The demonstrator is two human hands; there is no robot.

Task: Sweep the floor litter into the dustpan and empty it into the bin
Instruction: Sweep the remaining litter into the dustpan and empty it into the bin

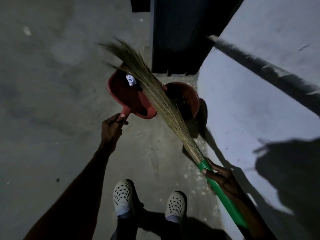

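Litter: one crumpled white paper ball (131,80), lying in red plastic dustpan (126,96) near its far end, under the bristles. Largest to smallest: grey concrete floor (52,84), dimly lit; pale painted wall (259,84) at right, crossed by dark shadows; dark door (176,35) straight ahead. Long straw broom with green plastic handle (166,104), slanted from lower right to upper left, bristles spread over the dustpan. Round red plastic bin (188,99) on the floor by the wall, just beside the dustpan, partly behind the broom. Two white perforated clogs (123,196) at bottom. Right hand (221,177) with fingers wrapped round the green handle. Left hand (110,129) with fingers closed on the dustpan's short handle, dustpan held out in front.
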